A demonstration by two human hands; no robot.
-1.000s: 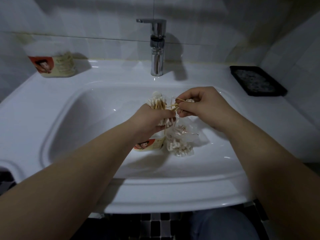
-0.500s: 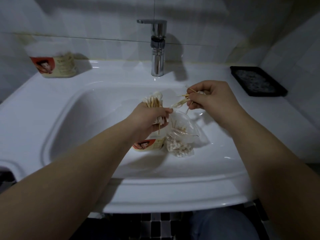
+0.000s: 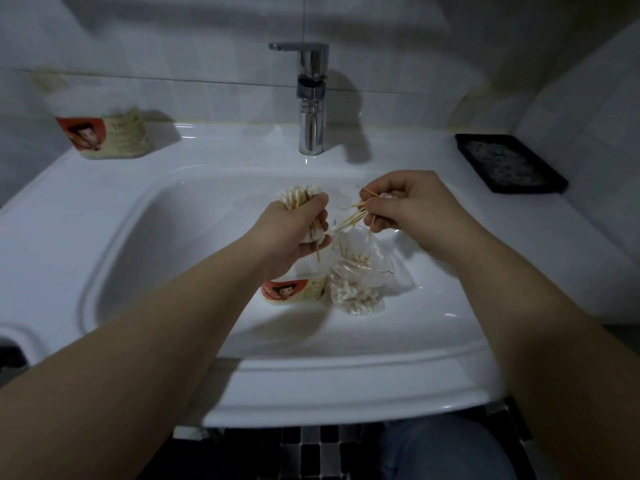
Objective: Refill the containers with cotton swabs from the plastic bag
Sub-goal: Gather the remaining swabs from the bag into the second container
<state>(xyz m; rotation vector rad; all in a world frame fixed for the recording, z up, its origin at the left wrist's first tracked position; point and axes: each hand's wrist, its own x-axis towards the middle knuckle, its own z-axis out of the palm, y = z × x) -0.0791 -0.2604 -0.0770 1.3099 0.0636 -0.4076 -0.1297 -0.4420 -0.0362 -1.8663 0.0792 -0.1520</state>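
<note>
Swabs (image 3: pixel 298 199) stand bunched in the left hand (image 3: pixel 294 233), gripped; the right hand (image 3: pixel 414 206) pinches a few loose sticks (image 3: pixel 351 218) (splayed) beside it. Bag (image 3: pixel 358 289) and container (image 3: pixel 294 292) sit together in the sink (image 3: pixel 145 244) below.

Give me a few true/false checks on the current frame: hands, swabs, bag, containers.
1. The left hand grips a bundle of cotton swabs. True.
2. The right hand is empty. False: it pinches a few loose swabs.
3. The plastic bag lies in the sink basin. True.
4. Both containers stand on the ledge. False: the near container sits in the basin beside the bag; the far container is on the back-left ledge.
</note>
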